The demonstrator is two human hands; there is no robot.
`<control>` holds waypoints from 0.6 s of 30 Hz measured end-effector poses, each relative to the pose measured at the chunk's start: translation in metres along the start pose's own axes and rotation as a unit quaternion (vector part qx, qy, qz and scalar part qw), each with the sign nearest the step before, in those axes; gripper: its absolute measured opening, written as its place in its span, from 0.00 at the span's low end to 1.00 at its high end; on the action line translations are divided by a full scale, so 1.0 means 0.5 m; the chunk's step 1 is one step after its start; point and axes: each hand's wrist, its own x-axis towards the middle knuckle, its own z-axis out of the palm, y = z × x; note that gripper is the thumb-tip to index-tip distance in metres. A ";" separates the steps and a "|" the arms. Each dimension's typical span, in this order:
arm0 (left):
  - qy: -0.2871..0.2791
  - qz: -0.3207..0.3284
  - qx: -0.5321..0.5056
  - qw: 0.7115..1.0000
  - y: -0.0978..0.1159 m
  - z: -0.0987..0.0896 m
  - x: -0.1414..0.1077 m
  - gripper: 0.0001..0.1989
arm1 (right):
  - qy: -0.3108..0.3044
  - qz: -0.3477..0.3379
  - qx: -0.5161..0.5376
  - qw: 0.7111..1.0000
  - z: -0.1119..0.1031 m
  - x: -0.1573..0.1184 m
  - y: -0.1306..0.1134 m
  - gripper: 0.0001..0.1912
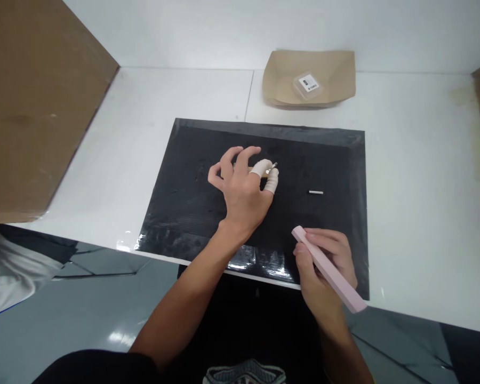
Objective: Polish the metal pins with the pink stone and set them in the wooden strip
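Observation:
My left hand [244,192] is over the middle of the black mat [192,202], with white finger cots on its thumb and index finger. Those two fingertips pinch a small shiny metal piece [274,166]; its exact kind is too small to make out. Partly hidden under the same hand lies a tan, wood-like strip [264,173]. My right hand [328,266] grips a long pink bar [332,272] with flat sides, tilted across the fingers near the mat's front right corner. A short thin whitish rod [316,192] with a dark end rests on the mat between the hands.
A brown paper tray [336,80] stands at the back against the white wall, holding a small clear plastic case [307,85] with a white label. A brown board [36,106] rises on the left. The white table [416,186] ends just before my body. Another person's light clothing [16,272] shows at lower left.

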 end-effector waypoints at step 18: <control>0.005 -0.024 0.025 0.999 0.006 0.016 -0.001 0.06 | 0.003 0.000 -0.012 1.000 -0.001 0.002 -0.003 0.06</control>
